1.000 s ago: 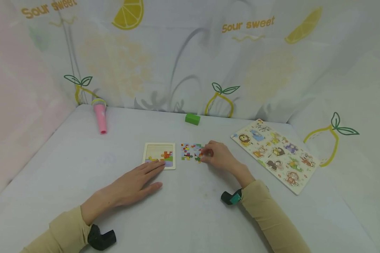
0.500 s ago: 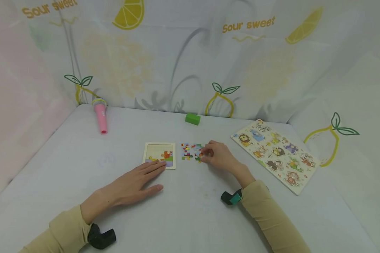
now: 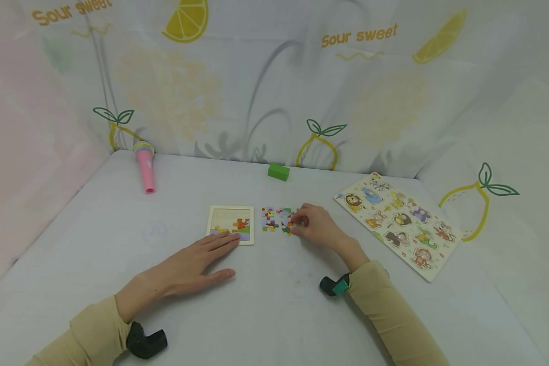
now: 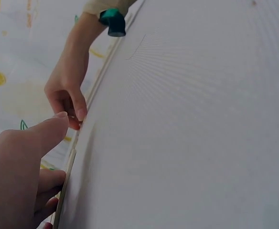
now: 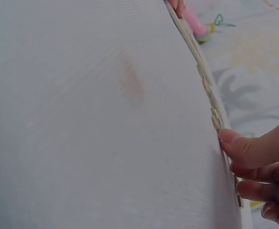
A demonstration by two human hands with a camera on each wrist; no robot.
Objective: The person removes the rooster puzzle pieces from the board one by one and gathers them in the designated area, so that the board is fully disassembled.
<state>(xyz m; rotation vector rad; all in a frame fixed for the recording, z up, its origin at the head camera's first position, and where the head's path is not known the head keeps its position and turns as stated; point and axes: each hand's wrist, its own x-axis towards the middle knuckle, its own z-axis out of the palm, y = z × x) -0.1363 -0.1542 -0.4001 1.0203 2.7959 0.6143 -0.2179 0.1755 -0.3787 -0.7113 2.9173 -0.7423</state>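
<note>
My left hand [image 3: 194, 264] lies with straight fingers over the lower edge of a small square wooden jigsaw tray [image 3: 251, 221]. A few coloured pieces sit in the tray's lower part, and its upper part shows bare wood. Just right of it, several loose jigsaw pieces [image 3: 269, 225] lie flat on the table. My right hand [image 3: 319, 226] pinches at the right-hand pieces, thumb and fingers curled around one that is mostly hidden. In the right wrist view the thumb [image 5: 252, 149] touches a piece's edge, with the fingers bent below it.
A green block [image 3: 278, 172] stands behind the pieces. To the far left lies a pink toy microphone [image 3: 146, 170]. A wooden animal puzzle board [image 3: 400, 223] lies slanted on the right. A white cloth covers the table [image 3: 265, 315], and a printed curtain [image 3: 256, 76] hangs behind.
</note>
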